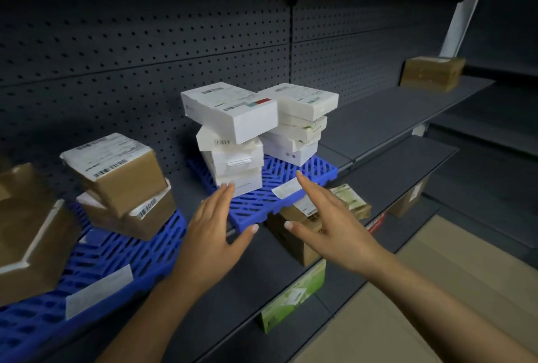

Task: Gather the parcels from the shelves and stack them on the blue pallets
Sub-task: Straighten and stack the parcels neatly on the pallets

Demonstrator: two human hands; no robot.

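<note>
Hovering in front of the smaller blue pallet (263,202), the left hand (214,227) and the right hand (326,217) are both spread flat with straight fingers, and nothing is held in either. The left fingertips appear to touch the bottom box of the leaning white stack (233,156); the right hand is kept apart from the straighter white stack (297,126). The step in hand is judged to be steadying or squaring the 2 stacks. It would be done best by pressing low and evenly from both sides, since the top white parcel (230,112) is skewed and overhangs its column. The pallet's front corner juts past the shelf edge (279,263), so forward pushes should be gentle. Open room is seen on the dark shelf to the right, where a brown parcel (432,72) waits. A larger blue pallet (96,263) with brown boxes (122,185) lies at the left.
</note>
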